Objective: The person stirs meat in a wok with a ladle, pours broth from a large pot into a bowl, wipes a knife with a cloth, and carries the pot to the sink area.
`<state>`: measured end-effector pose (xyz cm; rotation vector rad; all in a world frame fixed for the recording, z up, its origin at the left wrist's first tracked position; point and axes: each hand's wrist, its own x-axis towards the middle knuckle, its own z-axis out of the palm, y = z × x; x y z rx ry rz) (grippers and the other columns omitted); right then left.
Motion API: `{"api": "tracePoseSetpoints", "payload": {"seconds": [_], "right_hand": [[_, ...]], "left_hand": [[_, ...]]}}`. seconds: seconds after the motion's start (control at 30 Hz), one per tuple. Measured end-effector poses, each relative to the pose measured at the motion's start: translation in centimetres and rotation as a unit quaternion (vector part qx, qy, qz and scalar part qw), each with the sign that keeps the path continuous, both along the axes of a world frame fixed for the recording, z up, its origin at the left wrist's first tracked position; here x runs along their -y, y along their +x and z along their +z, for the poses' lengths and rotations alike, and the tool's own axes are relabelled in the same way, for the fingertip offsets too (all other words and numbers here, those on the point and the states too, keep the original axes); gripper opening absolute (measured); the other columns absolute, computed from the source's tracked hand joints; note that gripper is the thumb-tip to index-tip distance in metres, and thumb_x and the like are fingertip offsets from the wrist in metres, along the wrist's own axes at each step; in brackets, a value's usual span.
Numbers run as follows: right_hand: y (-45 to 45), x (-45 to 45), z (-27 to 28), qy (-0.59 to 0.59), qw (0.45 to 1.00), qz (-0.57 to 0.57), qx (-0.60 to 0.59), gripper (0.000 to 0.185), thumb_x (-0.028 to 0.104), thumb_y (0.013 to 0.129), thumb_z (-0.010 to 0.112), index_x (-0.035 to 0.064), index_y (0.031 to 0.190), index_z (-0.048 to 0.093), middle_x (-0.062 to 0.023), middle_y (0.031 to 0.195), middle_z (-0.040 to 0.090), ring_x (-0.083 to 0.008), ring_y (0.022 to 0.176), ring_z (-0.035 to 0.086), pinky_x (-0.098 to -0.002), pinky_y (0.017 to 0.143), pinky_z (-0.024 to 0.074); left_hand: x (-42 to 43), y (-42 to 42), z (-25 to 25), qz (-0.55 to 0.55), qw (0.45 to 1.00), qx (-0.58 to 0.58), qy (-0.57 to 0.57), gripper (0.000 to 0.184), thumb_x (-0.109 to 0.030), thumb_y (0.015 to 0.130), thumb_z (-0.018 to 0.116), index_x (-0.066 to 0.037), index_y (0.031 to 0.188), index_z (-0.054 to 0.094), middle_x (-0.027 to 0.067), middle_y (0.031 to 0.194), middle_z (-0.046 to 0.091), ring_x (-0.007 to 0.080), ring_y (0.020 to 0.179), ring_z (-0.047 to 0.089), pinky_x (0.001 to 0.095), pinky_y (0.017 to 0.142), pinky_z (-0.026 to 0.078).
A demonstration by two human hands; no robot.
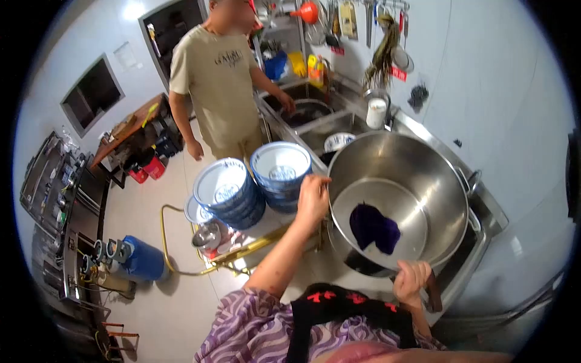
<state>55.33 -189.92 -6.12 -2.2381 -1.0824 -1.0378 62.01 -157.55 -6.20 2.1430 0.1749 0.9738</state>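
A large steel stockpot (399,157) sits tilted over the sink counter, its mouth facing me. On its inner bottom lies a dark purple cloth (374,230), touched by neither hand. My left hand (313,198) is closed on the pot's left rim, beside the stacked bowls. At the near rim, my right hand (413,279) is closed with its fingers curled over the edge. Part of its grip is hidden behind the rim.
Two stacks of blue-and-white bowls (223,181) stand on a cart with a gold-coloured rail (260,245). Another person (221,85) reaches into the far sink basin (305,112). A tap (378,109) rises behind the pot. A blue drum (142,259) stands on the floor at left.
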Motion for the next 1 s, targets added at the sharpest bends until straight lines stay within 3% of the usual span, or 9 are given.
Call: {"api": "tracePoseSetpoints", "payload": {"seconds": [0.2, 0.6, 0.7, 1.0], "right_hand": [[0.0, -0.1, -0.3, 0.007, 1.000, -0.002, -0.014, 0.020, 0.006, 0.080, 0.048, 0.0044, 0.097, 0.058, -0.0073, 0.082, 0.058, -0.0243, 0.071, 0.050, -0.0377, 0.076, 0.0355], [0.2, -0.1, -0.5, 0.014, 1.000, -0.008, 0.000, 0.022, 0.003, 0.077, 0.049, 0.0051, 0.096, 0.059, -0.0055, 0.082, 0.058, -0.0220, 0.071, 0.052, -0.0357, 0.076, 0.0359], [0.2, 0.0, -0.3, 0.016, 1.000, -0.006, 0.000, 0.022, 0.003, 0.077, 0.049, 0.0051, 0.097, 0.059, -0.0053, 0.082, 0.058, -0.0215, 0.071, 0.052, -0.0351, 0.077, 0.0358], [0.3, 0.2, -0.3, 0.009, 1.000, -0.007, 0.000, 0.020, 0.007, 0.080, 0.048, 0.0059, 0.097, 0.060, -0.0047, 0.084, 0.060, -0.0203, 0.073, 0.053, -0.0353, 0.078, 0.0361]], "left_hand": [[0.1, -0.2, 0.5, -0.006, 1.000, -0.006, 0.000, 0.020, 0.004, 0.075, 0.050, 0.002, 0.093, 0.061, 0.0181, 0.095, 0.054, 0.0325, 0.090, 0.053, 0.0363, 0.081, 0.043], [0.3, -0.3, 0.9, -0.006, 0.999, -0.043, -0.018, 0.021, 0.003, 0.076, 0.050, 0.000, 0.093, 0.062, 0.0160, 0.099, 0.055, 0.0306, 0.098, 0.052, 0.0360, 0.089, 0.040], [0.4, -0.4, 1.1, -0.001, 1.000, -0.028, -0.001, 0.021, 0.003, 0.076, 0.050, 0.001, 0.092, 0.062, 0.0181, 0.098, 0.054, 0.0323, 0.094, 0.053, 0.0373, 0.083, 0.042], [0.2, -0.1, 0.6, -0.001, 0.999, -0.034, -0.008, 0.020, 0.003, 0.076, 0.050, 0.000, 0.092, 0.062, 0.0177, 0.098, 0.054, 0.0324, 0.095, 0.052, 0.0377, 0.085, 0.041]]}}
